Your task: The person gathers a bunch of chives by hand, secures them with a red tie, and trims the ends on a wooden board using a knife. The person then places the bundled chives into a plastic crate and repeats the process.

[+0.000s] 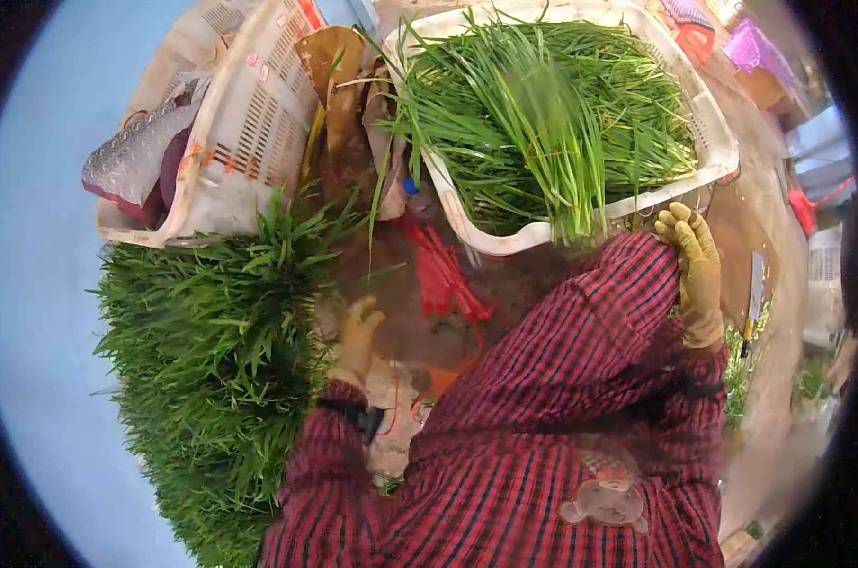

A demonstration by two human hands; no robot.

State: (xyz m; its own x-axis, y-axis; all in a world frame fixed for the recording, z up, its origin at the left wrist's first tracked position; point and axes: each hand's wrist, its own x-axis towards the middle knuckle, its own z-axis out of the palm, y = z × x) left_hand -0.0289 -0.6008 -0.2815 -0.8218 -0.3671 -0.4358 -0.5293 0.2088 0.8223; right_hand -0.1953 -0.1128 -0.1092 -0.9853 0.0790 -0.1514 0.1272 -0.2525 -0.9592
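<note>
My left hand (358, 341), in a yellow glove, hovers low beside the pile of leafy greens (211, 350). It is a little blurred, its fingers look slightly bent and apart, and nothing shows in them. My right hand (696, 270), gloved the same way, is by my raised knee at the front right corner of a white crate (723, 133). Its fingers are loosely extended, with nothing visible in them. Long narrow green leaves (637, 104) fill that crate. Across them lies a bunch of long-leaved greens (562, 142), stem ends hanging over the near rim.
Red plastic strips (443, 275) lie on the ground ahead of me. At upper left, a tilted white basket (249, 123) holds a silvery bag (150, 151). On the right are a knife-like blade (757, 284), a red item (803, 210) and a purple bag (759, 47).
</note>
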